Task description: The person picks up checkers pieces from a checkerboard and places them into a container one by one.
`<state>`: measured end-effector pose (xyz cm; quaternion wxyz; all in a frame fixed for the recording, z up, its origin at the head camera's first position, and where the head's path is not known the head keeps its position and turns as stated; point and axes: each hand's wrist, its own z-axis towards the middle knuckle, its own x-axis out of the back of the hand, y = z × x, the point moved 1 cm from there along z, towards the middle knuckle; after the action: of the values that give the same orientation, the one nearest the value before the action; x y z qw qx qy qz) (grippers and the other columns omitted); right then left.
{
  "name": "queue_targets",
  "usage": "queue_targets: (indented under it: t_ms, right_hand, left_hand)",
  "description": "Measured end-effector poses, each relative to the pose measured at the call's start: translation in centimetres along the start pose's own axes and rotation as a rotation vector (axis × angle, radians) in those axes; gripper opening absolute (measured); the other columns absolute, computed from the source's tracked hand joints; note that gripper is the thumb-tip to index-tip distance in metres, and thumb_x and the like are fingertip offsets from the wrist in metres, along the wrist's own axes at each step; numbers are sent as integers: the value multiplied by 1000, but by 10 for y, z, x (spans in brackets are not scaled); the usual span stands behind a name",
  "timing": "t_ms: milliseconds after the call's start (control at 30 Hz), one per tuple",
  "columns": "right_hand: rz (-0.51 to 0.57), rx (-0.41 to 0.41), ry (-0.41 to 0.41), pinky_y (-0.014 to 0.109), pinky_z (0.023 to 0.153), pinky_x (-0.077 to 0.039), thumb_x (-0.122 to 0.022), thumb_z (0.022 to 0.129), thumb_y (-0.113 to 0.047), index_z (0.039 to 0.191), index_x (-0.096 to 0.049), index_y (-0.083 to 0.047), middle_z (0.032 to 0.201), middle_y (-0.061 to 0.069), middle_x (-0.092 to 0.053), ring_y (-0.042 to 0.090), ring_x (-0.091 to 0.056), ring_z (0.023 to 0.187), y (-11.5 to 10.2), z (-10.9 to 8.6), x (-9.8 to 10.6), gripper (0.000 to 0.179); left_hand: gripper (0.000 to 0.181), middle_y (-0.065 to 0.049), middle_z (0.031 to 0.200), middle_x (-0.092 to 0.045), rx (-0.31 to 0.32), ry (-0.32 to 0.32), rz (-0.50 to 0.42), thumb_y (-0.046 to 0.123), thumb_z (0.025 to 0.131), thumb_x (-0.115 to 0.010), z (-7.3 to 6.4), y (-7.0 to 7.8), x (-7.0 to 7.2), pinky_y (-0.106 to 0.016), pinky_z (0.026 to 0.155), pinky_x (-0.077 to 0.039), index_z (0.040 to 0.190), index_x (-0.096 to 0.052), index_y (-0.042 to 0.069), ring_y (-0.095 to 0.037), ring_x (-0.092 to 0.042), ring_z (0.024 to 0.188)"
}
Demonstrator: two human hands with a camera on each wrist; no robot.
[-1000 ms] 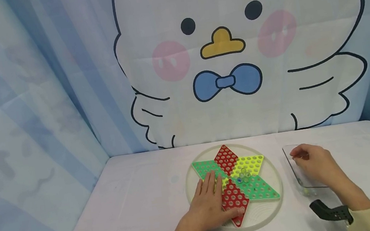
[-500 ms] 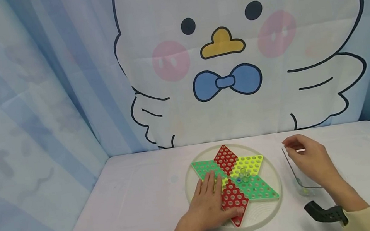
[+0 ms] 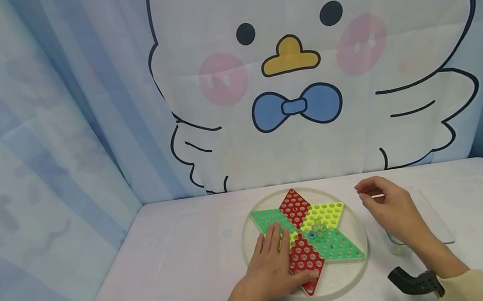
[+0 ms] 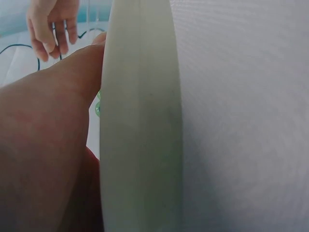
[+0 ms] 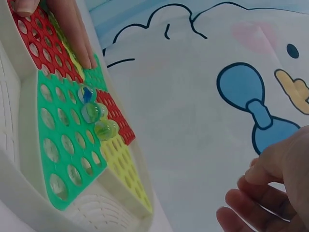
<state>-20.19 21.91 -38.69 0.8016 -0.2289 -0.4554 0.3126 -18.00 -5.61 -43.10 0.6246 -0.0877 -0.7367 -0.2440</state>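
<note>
A Chinese checkers board [image 3: 337,247] in a star of red, green and yellow perforated panels lies on a round cream base [image 3: 353,268]. My left hand [image 3: 268,271] rests flat on its left side, fingers spread over the panels and thumb across the near red one. Several clear glass marbles [image 5: 91,111] sit clustered near the star's middle. To the right, my right hand [image 3: 391,209] is raised between the board and a clear plastic box [image 3: 399,249], thumb and fingertips close together. Whether something small is between those fingertips I cannot tell.
The clear box stands right of the board, partly hidden by the right forearm, with a few marbles showing in its near corner. Its clear lid or upper edge [image 3: 439,226] shows beyond the arm. A printed curtain [image 3: 306,152] hangs behind the white table [image 3: 161,273].
My right hand has moved left and slightly up, away from over the clear box and nearer the board. The left hand, board and marbles on it keep their places.
</note>
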Motion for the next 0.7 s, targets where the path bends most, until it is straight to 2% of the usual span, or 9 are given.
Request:
queue_targets:
  t_ms: [200,267,700]
  right_hand:
    - [7,1,-31,0,76,-40,-62,94,-3,110,-65,-5,107,12,-69,19,-63,97,-7,-3,-10,16]
    - [18,4,-46,1,76,-41,-61,94,-2,110,-65,-4,107,12,-68,25,-64,98,-9,-4,-14,16]
    - [55,2,-135,12,81,-49,-61,94,-1,111,-64,-4,107,10,-67,23,-65,101,-17,-11,-33,17]
  left_hand:
    - [105,-14,168,-7,4,-6,-7,79,88,-44,0,0,0,-49,125,-13,159,-16,8,-27,-6,156]
    - [105,-14,168,-7,5,-8,-10,79,87,-44,0,0,0,-49,125,-13,159,-16,8,-26,-6,156]
    - [106,-14,168,-7,14,-10,-10,81,86,-43,0,0,0,-49,125,-13,159,-17,8,-26,-6,156]
